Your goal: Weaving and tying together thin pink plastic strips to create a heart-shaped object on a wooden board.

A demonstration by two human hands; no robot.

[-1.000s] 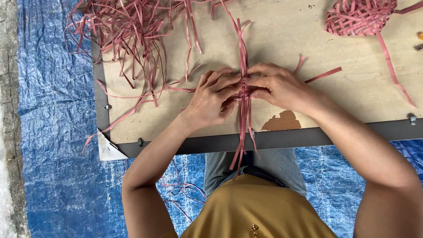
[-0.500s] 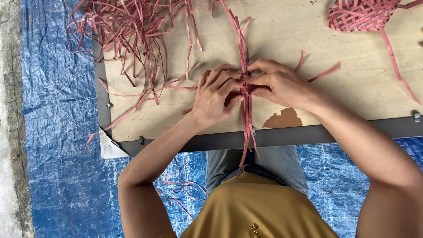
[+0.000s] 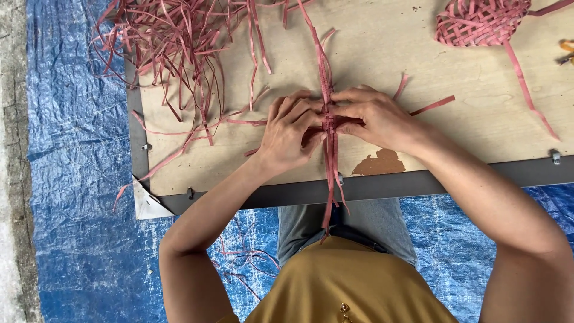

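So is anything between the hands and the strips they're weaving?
Nothing visible. The left hand and right hand both rest directly on the bundle of red strips at mid-board; the loose strip pile and woven piece lie apart.

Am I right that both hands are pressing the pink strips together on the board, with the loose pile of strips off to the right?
Not quite. The head view shows the loose pile to the left. Both hands, left and right, do press the pink strips on the board.
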